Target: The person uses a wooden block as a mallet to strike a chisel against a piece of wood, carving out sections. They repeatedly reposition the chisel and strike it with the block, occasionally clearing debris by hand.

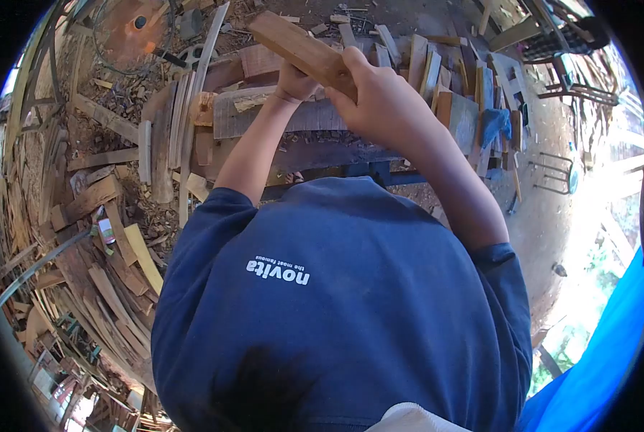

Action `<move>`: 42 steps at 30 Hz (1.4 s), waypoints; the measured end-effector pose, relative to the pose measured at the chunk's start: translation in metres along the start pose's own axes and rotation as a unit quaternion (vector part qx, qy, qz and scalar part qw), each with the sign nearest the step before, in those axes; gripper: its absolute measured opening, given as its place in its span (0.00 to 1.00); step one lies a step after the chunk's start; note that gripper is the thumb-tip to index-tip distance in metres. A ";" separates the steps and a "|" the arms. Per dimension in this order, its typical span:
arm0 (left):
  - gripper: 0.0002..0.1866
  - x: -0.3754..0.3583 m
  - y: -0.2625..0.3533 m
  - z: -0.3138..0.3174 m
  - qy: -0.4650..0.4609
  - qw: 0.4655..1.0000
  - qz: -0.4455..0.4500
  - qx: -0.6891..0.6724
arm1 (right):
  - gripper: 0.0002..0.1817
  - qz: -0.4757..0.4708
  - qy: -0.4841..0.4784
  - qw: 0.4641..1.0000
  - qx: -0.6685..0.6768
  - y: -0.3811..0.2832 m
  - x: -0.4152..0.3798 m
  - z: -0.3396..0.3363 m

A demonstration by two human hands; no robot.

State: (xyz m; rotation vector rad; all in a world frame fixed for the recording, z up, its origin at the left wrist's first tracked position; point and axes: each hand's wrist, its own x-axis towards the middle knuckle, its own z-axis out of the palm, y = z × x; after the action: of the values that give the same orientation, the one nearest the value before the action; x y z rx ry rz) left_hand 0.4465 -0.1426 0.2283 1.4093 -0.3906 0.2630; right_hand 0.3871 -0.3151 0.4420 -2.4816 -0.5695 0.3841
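A thick brown wooden block (293, 45) is held up at a slant above the workbench (264, 160). My right hand (381, 95) is closed on its right end, with the thumb and fingers around the edges. My left hand (297, 83) is under the middle of the block, supporting it; the wood hides most of its fingers. Below the hands lies a wide grey plank (228, 124), with a rough wood offcut (258, 99) on top.
Several upright and leaning wood pieces (417, 61) crowd the bench's right side, near a blue cloth (496, 127). Long wooden strips (183, 119) stand at its left. Scrap wood (113, 288) covers the lower left floor. A metal chair (563, 79) is at the upper right.
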 end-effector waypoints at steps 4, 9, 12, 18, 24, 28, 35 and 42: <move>0.18 -0.001 0.007 0.006 0.028 0.999 -0.012 -0.043 | 0.21 0.011 0.006 1.000 -0.010 -0.003 0.000 0.004; 0.18 0.004 0.010 0.006 0.025 0.999 -0.003 -0.047 | 0.21 0.003 0.032 0.999 0.032 0.001 0.000 0.009; 0.18 0.004 0.014 0.007 0.018 0.997 -0.010 -0.068 | 0.21 0.029 0.027 0.999 0.036 -0.004 -0.001 0.009; 0.14 0.010 0.029 0.012 0.000 0.998 0.021 -0.054 | 0.19 0.071 0.006 0.997 0.042 -0.012 0.001 0.012; 0.14 0.007 0.017 0.006 -0.012 1.000 -0.012 -0.024 | 0.19 0.080 0.011 0.996 0.046 -0.013 0.000 0.015; 0.14 0.008 0.022 0.009 -0.009 0.999 0.000 -0.044 | 0.18 0.083 0.012 0.996 0.040 -0.013 -0.001 0.016; 0.16 0.004 0.020 0.008 0.007 0.999 -0.008 -0.030 | 0.18 0.083 0.014 0.995 0.049 -0.017 -0.004 0.016; 0.15 0.002 0.015 0.007 -0.001 0.999 -0.025 -0.044 | 0.19 0.088 0.009 0.995 0.051 -0.017 -0.005 0.015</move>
State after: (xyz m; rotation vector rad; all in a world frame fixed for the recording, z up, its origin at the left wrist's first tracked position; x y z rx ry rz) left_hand 0.4416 -0.1470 0.2437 1.3316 -0.3636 0.2027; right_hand 0.3715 -0.2981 0.4401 -2.4406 -0.3157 0.4475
